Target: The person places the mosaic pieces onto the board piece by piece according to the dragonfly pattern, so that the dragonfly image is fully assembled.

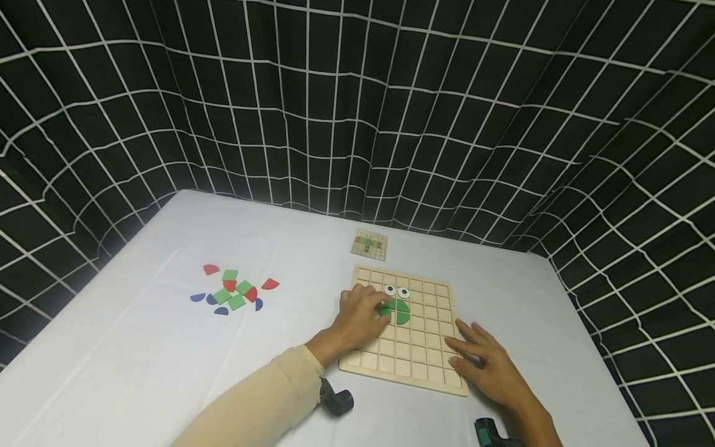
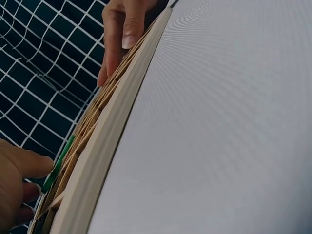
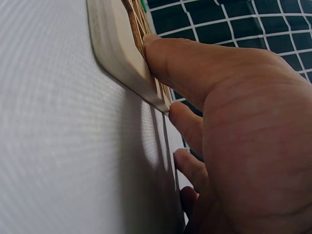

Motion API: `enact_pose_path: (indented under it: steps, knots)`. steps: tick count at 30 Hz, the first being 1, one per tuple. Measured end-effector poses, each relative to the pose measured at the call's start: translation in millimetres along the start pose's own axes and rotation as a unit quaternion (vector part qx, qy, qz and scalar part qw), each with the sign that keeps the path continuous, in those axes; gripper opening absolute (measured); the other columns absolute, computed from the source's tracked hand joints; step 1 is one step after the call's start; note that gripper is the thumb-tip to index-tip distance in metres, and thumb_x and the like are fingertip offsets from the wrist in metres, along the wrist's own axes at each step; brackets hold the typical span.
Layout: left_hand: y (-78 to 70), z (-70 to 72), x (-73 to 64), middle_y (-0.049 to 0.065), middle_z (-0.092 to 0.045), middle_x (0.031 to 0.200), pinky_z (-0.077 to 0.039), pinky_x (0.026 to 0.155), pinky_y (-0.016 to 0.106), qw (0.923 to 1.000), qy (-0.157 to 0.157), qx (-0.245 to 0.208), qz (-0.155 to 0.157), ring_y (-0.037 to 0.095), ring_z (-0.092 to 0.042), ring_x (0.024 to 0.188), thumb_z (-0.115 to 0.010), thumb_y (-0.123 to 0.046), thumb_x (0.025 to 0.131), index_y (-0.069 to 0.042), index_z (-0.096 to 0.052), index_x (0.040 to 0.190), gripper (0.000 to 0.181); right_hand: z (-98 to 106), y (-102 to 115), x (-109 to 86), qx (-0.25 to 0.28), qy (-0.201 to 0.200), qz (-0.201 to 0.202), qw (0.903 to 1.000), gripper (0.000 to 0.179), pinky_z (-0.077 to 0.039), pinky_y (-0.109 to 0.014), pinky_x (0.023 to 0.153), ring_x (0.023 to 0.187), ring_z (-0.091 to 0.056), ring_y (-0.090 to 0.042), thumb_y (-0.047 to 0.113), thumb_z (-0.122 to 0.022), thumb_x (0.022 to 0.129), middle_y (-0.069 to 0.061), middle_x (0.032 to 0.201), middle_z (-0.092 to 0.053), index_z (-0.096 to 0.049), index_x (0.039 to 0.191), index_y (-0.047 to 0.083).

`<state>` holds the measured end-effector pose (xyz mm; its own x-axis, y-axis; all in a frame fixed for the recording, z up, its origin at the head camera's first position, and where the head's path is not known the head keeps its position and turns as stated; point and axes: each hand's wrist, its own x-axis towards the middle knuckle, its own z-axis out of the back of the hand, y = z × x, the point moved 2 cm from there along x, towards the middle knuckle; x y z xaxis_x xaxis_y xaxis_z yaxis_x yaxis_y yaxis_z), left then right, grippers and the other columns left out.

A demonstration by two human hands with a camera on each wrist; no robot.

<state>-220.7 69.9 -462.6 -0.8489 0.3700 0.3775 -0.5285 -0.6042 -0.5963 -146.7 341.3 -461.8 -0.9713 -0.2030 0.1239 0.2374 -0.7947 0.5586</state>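
While the left hand [image 1: 360, 313] bends over the middle of a square wooden board [image 1: 410, 354], the right hand [image 1: 485, 361] rests at that board's right edge. On the left hand, the grip shows thumb and forefinger tips a little apart at the left side of a cluster of green pieces [image 1: 403, 306]; the left wrist view shows its fingers at a green edge, but I cannot tell whether they pinch a piece. The right hand's grip is loose, fingers spread apart and clamped on nothing, with the thumb on the board's rim near a corner.

The green pieces lie near the middle of the board's grid, forming a rounded shape partly covered by the left hand. Two eyes [image 1: 403, 292], white discs with dark centres, sit side by side just beyond them.

The board lies flat on a white counter [image 1: 301, 261]. Near its far edge is a small card [image 1: 370, 244] with a coloured grid picture. Well to the left, loose pieces lie in a scattered group: green squares [image 1: 222, 295], red wedges [image 1: 270, 284] and blue half-rounds [image 1: 221, 311]. A black curtain [image 1: 350, 96] with white grid lines surrounds the counter's back and sides.
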Motion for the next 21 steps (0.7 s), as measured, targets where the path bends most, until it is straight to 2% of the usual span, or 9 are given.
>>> enact_pose_path:
  steps: [5, 10, 16, 21]
  knots:
    - [0.2, 0.0, -0.7, -0.006, -0.065, 0.084, -0.029, 0.078, 0.032, 1.0, -0.001, -0.004, 0.007, 0.009, -0.043, 0.079, -0.072, -0.015, 0.08, -0.015, -0.07, 0.108, 0.028, -0.4, 0.3, 0.5, -0.004, 0.002, -0.006, 1.0, 0.034, -0.019, -0.074, 0.1, 0.137, -0.026, -0.05, 0.036, -0.072, 0.083, -0.011, 0.147, -0.044, -0.071, 0.115, 0.023]
    - [-0.3, -0.1, -0.9, -0.005, -0.071, 0.089, -0.03, 0.078, 0.032, 1.0, -0.003, -0.005, 0.001, 0.01, -0.051, 0.084, -0.07, -0.013, 0.08, -0.015, -0.071, 0.108, 0.029, -1.0, 0.5, 0.8, -0.014, 0.001, -0.012, 0.9998, 0.035, -0.02, -0.073, 0.1, 0.138, -0.026, -0.047, 0.039, -0.071, 0.083, -0.009, 0.147, -0.045, -0.071, 0.115, 0.022]
    - [-1.6, 1.7, -2.0, -0.007, -0.072, 0.089, -0.03, 0.079, 0.032, 0.9997, -0.013, -0.009, -0.017, 0.01, -0.054, 0.086, -0.068, -0.011, 0.079, -0.016, -0.072, 0.105, 0.027, -1.4, 0.7, 0.6, -0.014, 0.0, -0.014, 0.9998, 0.035, -0.021, -0.073, 0.1, 0.138, -0.027, -0.047, 0.039, -0.071, 0.083, -0.008, 0.147, -0.045, -0.071, 0.114, 0.022]
    - [-4.6, 2.6, -2.8, -0.007, -0.072, 0.095, -0.03, 0.084, 0.035, 0.9984, 0.003, -0.033, -0.045, 0.01, -0.052, 0.092, -0.066, -0.011, 0.08, -0.017, -0.072, 0.107, 0.028, -0.4, 1.3, 0.6, -0.012, -0.001, -0.009, 0.9999, 0.035, -0.021, -0.073, 0.1, 0.138, -0.027, -0.047, 0.038, -0.071, 0.083, -0.008, 0.147, -0.045, -0.071, 0.114, 0.023]
